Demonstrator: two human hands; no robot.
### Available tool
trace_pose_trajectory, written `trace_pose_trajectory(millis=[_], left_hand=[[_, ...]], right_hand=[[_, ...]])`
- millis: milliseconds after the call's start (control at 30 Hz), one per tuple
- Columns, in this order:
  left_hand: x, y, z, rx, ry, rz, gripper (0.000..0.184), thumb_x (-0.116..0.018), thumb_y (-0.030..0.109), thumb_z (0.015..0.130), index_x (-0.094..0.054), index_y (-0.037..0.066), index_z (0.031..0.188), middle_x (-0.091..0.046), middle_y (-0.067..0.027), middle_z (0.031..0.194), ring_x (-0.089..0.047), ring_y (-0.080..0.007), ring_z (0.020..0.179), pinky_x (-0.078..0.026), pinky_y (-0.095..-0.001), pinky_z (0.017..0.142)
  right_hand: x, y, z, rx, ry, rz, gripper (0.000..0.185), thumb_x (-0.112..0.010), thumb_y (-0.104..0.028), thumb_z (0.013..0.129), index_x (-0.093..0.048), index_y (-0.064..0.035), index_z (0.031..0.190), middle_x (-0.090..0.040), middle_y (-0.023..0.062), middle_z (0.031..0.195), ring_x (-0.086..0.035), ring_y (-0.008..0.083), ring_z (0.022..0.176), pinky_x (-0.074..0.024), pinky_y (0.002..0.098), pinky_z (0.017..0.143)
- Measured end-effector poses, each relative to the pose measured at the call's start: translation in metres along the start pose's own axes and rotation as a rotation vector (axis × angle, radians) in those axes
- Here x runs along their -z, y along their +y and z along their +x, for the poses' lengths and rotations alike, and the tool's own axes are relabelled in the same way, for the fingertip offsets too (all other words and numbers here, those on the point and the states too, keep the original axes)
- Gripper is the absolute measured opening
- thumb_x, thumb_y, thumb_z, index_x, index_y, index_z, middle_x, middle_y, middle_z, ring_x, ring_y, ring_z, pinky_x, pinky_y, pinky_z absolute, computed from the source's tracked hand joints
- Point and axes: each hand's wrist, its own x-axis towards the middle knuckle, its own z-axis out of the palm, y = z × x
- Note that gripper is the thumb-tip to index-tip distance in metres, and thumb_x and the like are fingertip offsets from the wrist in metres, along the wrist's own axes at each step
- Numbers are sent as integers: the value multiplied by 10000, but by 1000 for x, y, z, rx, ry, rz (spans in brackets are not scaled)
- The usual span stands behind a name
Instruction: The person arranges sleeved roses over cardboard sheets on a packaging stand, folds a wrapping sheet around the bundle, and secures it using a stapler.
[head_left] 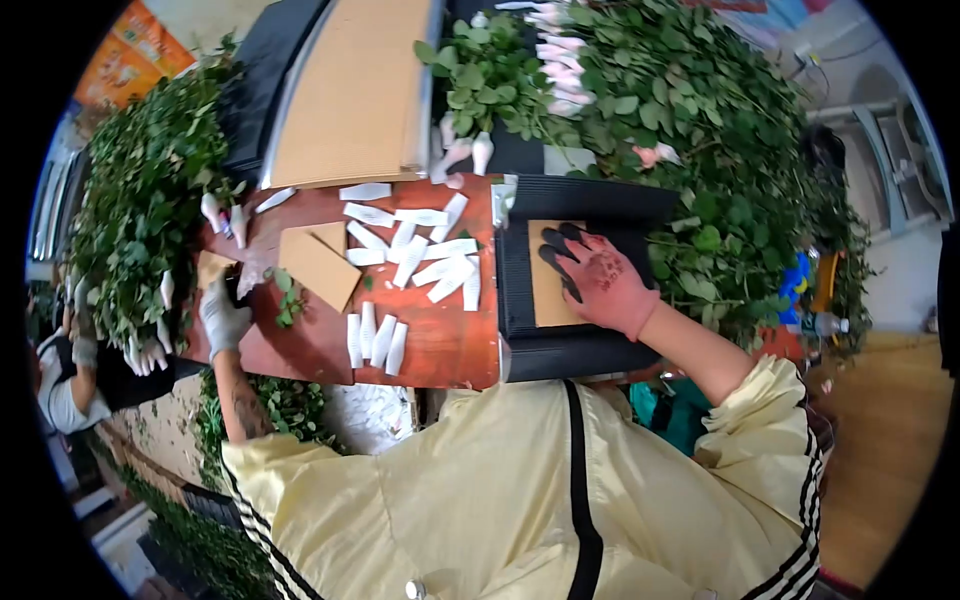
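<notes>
My right hand [603,280], in a red glove with dark fingertips, lies with fingers spread on a brown cardboard piece [548,297] inside a black corrugated wrap [518,265]. My left hand [224,314], in a pale glove with dark fingertips, is at the table's left side, its fingers curled at a small cardboard piece [214,268]. Between the hands are white mesh sleeves [409,261], scattered and partly overlapping, and two overlapping cardboard pieces [318,268]. A leafy sprig [289,303] lies close to my left hand.
Leafy stems with white-wrapped heads are piled at the left [150,190] and right [700,110]. Large cardboard sheets [350,90] stand behind the red-brown table [440,350]. Another person's gloved hand [84,335] is at the far left.
</notes>
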Motion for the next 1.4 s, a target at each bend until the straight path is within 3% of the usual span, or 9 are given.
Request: trace_pose_trajectory(millis=[100,133,267,333,567,667,1067,1233,1400], left_hand=[[12,33,-7,172,419,-980,653,-645,-77,644,-435,-4,1258,-563,-92,1035,-562,-200,946,-467,-299,855],[25,58,-12,293,478,-968,624,-613,-83,689,-414,-6,1276,-560,-91,1064,-549,-197,990,-477,-300,859],[42,168,-24,239,236,-2383,504,-555,0,781,-462,34,1276,-533,-122,1237,-521,-248,1136,-380,-428,1022],[45,235,-14,333,122,-2632,500,-547,5,774,-470,32,1268,-517,-143,1272,-461,-301,1225,-285,-486,1089],[2,357,3,283,231,-2582,599,-513,-34,715,-430,65,1300,-510,-142,1272,-449,-322,1235,-305,-464,1090],[-6,370,2,230,202,-2548,605,-529,-13,722,-426,81,1312,-498,-145,1289,-443,-326,1241,-308,-468,1086],[-20,382,21,-37,86,-2611,567,-528,-27,729,-459,88,1279,-547,-144,1222,-452,-333,1241,-281,-550,1097],[-14,389,30,42,116,-2715,256,-496,-55,774,-500,79,992,-508,-66,865,-535,-223,814,-441,-409,908],[-17,383,32,69,46,-2666,194,-515,3,796,-506,34,987,-540,-79,900,-553,-221,851,-430,-408,927]], right_hand=[[-11,-3,0,-12,-39,-60,491,-545,-297,819,-493,-73,1253,-460,150,1325,-382,295,1271,-277,413,1072],[-6,-6,2,-49,-92,-98,494,-538,-309,822,-490,-82,1259,-449,141,1340,-367,298,1281,-271,416,1075],[-8,-6,-1,-12,-20,-166,482,-517,-339,831,-503,-98,1248,-493,159,1292,-428,336,1227,-302,442,1046],[-12,-4,-3,-6,-11,-147,482,-520,-339,829,-504,-100,1248,-494,157,1292,-432,335,1223,-309,437,1040],[-32,8,-2,53,133,-51,425,-530,-344,832,-543,-101,1180,-508,161,1280,-459,325,1198,-330,428,1025],[-32,6,-4,-14,43,-61,471,-476,-326,856,-467,-136,1287,-418,76,1391,-382,248,1274,-277,375,1071],[-16,1,-3,-32,-16,-51,455,-476,-359,848,-499,-137,1245,-468,102,1334,-426,263,1222,-284,386,1066],[-23,2,-4,-12,49,-37,447,-501,-338,837,-506,-132,1233,-500,122,1298,-463,283,1186,-310,400,1049],[-21,3,-3,3,54,-32,460,-506,-331,837,-499,-116,1244,-499,135,1300,-447,296,1210,-304,406,1050]])
